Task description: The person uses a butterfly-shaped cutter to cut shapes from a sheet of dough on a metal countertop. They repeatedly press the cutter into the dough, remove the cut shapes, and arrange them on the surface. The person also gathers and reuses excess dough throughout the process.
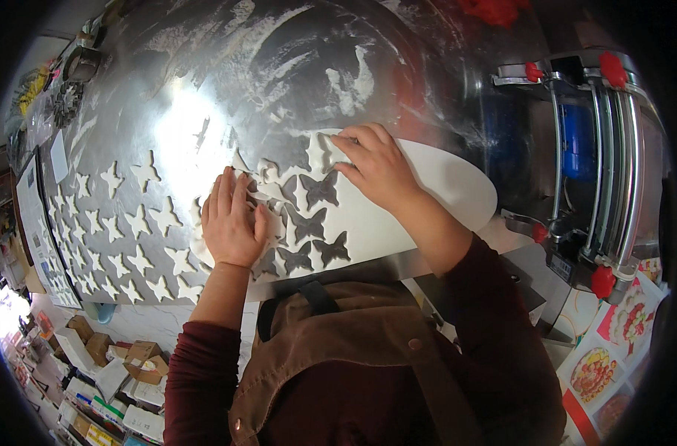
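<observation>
A rolled sheet of white dough [450, 187] lies on the metal worktop, with several butterfly-shaped openings [308, 224] cut through its left part. My left hand [232, 223] rests palm down on bunched dough at the sheet's left end. What lies under its palm is hidden. My right hand [375, 161] is at the sheet's far edge, thumb and forefinger bent beside a narrow strip of dough [318, 153]. Whether those fingers pinch the dough is unclear. To the left, butterfly-shaped dough pieces [139, 221] lie in rows.
Flour [352, 83] streaks the far part of the metal worktop [294, 111]. A dough-rolling machine [625, 173] with steel rollers and red knobs stands at the right. Printed sheets [37, 223] and metal cutters [68, 103] sit along the left edge. Cardboard boxes [143, 359] are below, at lower left.
</observation>
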Motion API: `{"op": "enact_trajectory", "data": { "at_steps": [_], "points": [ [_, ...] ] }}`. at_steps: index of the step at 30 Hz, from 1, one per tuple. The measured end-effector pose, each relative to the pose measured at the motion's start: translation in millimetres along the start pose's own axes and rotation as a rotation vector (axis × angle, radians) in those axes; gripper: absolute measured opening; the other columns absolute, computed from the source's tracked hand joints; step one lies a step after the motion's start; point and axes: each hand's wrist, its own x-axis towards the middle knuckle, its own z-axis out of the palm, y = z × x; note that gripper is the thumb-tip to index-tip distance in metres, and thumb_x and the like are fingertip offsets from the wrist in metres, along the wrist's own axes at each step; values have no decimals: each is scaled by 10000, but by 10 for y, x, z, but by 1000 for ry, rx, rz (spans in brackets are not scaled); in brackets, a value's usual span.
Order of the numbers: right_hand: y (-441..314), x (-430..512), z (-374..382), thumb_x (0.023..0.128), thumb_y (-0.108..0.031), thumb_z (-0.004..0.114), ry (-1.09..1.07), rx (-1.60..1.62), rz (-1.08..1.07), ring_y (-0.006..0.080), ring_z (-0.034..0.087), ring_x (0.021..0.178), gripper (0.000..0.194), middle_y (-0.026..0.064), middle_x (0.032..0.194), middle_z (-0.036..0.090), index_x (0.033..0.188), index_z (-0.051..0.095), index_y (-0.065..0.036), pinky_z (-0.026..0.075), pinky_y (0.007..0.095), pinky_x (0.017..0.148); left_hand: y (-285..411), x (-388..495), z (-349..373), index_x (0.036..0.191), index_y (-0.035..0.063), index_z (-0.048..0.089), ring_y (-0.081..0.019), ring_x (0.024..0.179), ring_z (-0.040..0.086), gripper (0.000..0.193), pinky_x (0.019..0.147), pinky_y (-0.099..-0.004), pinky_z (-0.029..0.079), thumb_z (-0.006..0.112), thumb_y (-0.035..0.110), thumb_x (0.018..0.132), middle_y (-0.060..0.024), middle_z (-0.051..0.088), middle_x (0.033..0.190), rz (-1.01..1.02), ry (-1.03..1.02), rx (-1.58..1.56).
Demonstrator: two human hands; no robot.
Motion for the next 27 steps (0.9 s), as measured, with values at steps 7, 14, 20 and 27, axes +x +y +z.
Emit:
{"op": "enact_trajectory", "data": {
  "at_steps": [7, 14, 20, 27],
  "points": [
    [14, 28, 18, 756, -146, 749, -33, -34, -17, 295, 516, 1095, 410, 67, 1125, 572, 1146, 648, -68, 449, 406, 931, 1, 5, -7, 1291, 88, 572, -328, 1293, 467, 497, 1059, -437, 347, 569, 312, 848, -154, 497, 1407, -6, -18, 0],
    [95, 68, -126, 884, -224, 640, 15, 2, 110, 327, 463, 1227, 513, 121, 1318, 523, 1340, 501, -33, 361, 446, 1047, -5, 12, -8, 1286, 87, 578, -333, 1294, 465, 501, 1060, -435, 346, 567, 324, 845, -156, 494, 1410, -12, -34, -7],
    [61, 209, -229, 961, -267, 517, 146, 9, 234, 369, 367, 1354, 564, 210, 1446, 421, 1421, 379, 28, 250, 488, 1135, 2, 15, -31, 1303, 99, 549, -340, 1291, 464, 499, 1057, -446, 340, 568, 298, 845, -165, 487, 1414, -13, -48, -11],
    [-188, 495, 313, 943, -388, 527, -4, -243, 97, 344, 285, 1422, 613, 195, 1513, 347, 1432, 410, -37, 187, 499, 1166, -6, 6, -17, 1305, 91, 541, -336, 1297, 460, 509, 1055, -442, 341, 588, 302, 844, -162, 476, 1429, -15, -30, -49]
  ]
}}
